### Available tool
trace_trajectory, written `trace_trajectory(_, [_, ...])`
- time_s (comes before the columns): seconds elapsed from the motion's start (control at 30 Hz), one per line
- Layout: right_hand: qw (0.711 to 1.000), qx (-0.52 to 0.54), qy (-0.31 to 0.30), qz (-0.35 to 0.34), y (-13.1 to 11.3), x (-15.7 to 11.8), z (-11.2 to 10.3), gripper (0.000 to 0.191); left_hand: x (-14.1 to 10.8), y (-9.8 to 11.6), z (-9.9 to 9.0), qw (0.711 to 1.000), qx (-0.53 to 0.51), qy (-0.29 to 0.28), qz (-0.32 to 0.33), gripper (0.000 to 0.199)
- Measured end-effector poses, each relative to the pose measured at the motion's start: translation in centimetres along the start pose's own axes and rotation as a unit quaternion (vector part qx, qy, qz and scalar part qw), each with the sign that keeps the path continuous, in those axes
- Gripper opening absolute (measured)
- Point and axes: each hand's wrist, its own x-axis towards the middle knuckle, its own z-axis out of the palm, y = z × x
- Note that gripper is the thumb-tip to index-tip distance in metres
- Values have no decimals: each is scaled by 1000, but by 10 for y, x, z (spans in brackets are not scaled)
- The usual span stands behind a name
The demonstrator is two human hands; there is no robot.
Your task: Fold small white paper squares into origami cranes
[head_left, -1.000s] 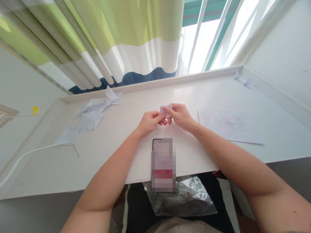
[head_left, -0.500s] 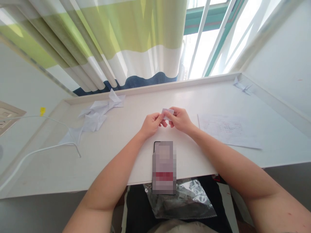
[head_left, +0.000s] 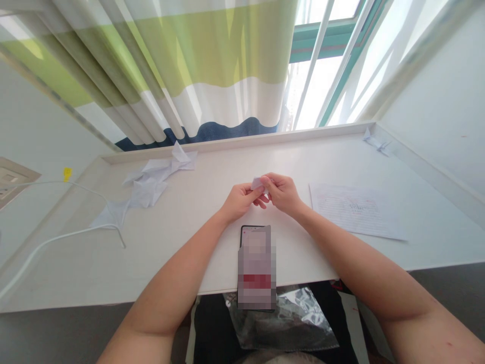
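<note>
A small folded piece of white paper is pinched between my two hands above the middle of the white desk. My left hand grips its lower left side, thumb laid across it. On the other side my right hand has thumb and fingers closed on the paper's right part and covers much of it. The exact folds are too small to make out. Just below the hands lies a phone, its screen blurred out, with its near end at the desk's front edge.
Several folded white paper pieces lie at the left, beside a white cable. Lined sheets rest at the right. Another folded paper piece sits in the far right corner. A clear plastic bag is on my lap.
The right hand has shifted on the paper and now covers more of its right side; the paper's visible part looks smaller and more angled. The whole view has tilted slightly.
</note>
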Motion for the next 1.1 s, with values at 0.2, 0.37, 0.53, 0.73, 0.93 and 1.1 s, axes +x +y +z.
trace_trajectory(0.2, [999,9,-6,36,5,1,-4,63,1,-2,-3,999,-15,40,2,60])
trace_trajectory(0.37, [999,-8,-7,35,5,1,-6,49,4,-4,-9,996,32,87,18,59])
trace_trajectory(0.53, [998,21,-28,49,4,2,-6,41,4,-5,-11,990,101,76,63,60])
trace_trajectory(0.73, [997,43,-22,62,-2,1,-4,66,2,-4,-8,991,118,26,64,59])
trace_trajectory(0.93, [997,67,-5,50,0,3,-2,68,3,-7,-1,994,90,44,36,45])
trace_trajectory(1.1, [996,70,25,52,5,3,2,65,2,-2,0,997,67,33,6,50])
